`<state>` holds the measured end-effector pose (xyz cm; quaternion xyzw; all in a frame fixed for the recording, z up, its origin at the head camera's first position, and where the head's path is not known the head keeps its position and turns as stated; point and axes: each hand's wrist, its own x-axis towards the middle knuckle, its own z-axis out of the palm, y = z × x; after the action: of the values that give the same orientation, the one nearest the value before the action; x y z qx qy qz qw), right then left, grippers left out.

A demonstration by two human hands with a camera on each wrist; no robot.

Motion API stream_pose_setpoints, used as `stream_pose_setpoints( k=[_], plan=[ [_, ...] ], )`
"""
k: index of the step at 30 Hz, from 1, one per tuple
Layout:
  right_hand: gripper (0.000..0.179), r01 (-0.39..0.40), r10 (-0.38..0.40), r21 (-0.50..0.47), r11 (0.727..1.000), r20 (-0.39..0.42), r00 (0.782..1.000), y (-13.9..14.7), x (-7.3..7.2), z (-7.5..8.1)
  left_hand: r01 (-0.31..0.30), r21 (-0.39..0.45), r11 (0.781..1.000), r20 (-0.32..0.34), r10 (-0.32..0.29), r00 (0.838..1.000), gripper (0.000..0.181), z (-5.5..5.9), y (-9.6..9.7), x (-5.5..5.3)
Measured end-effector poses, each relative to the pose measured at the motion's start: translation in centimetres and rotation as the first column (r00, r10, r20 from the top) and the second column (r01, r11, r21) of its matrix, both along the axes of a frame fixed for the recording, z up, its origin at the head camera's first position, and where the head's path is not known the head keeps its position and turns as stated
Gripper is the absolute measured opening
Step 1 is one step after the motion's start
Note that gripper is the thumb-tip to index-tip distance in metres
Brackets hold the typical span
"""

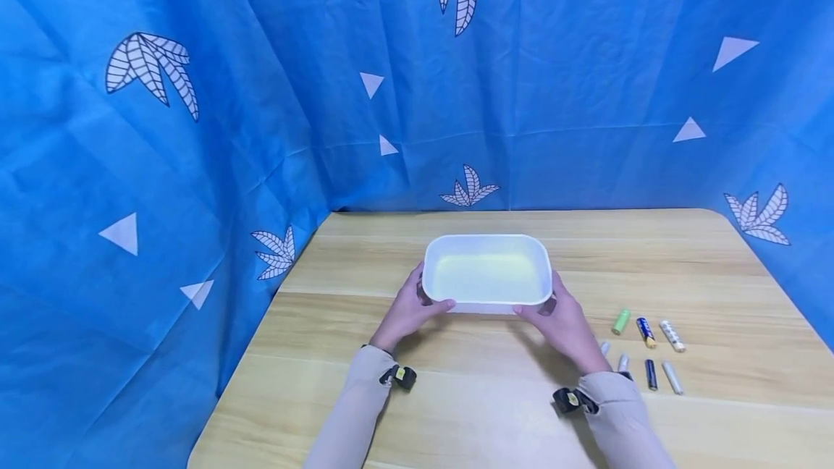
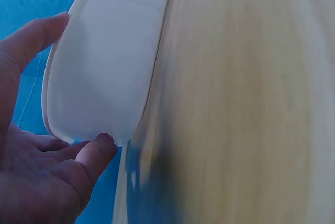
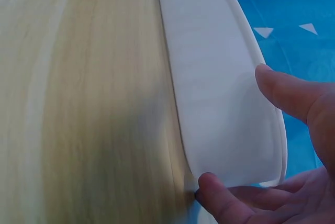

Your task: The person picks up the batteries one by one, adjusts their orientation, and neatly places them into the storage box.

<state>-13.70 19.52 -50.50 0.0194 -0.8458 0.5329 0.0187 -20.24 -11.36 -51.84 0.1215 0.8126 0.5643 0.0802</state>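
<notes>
A white rectangular plastic container (image 1: 485, 270) with rounded corners stands upright near the middle of the wooden table, its inside bare. My left hand (image 1: 410, 310) grips its left end, thumb on the near rim and fingers round the side. At the opposite end my right hand (image 1: 560, 320) holds it the same way. In the left wrist view the left thumb lies at the rim of the container (image 2: 104, 56) and the fingers curl at its end. The right wrist view shows the right thumb (image 3: 282, 90) pressing the rim, with fingertips low on the end wall.
Several small batteries lie to the right of the right hand, among them a green battery (image 1: 621, 321), a blue one (image 1: 646, 332) and a dark one (image 1: 651, 375). A blue patterned curtain (image 1: 554, 93) hangs behind and left of the wooden table (image 1: 482, 404).
</notes>
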Motion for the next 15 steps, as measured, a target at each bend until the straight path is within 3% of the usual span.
stream_pose_setpoints(
  k=[4, 7, 12, 15],
  plan=[
    [0.104, 0.008, -0.008, 0.005, 1.000, 0.006, 1.000, 0.4, 0.2, 0.2, 0.035, -0.025, 0.999, 0.016, -0.034, 0.999, 0.116, 0.3, 0.0, -0.4],
    [0.103, 0.005, -0.005, 0.008, 1.000, 0.005, 1.000, 0.6, 0.3, 0.3, 0.093, -0.047, 0.995, -0.017, -0.094, 0.995, 0.115, 0.5, -0.2, -1.2],
    [0.101, 0.002, -0.002, 0.014, 1.000, -0.005, 1.000, 0.8, 0.2, 0.3, 0.221, -0.028, 0.975, -0.097, -0.222, 0.970, 0.114, 0.8, -0.4, -2.8],
    [0.100, 0.004, -0.004, 0.013, 1.000, -0.010, 1.000, 1.0, 0.1, 0.4, 0.265, -0.032, 0.964, -0.099, -0.267, 0.959, 0.115, 0.9, -0.4, -3.3]
  ],
)
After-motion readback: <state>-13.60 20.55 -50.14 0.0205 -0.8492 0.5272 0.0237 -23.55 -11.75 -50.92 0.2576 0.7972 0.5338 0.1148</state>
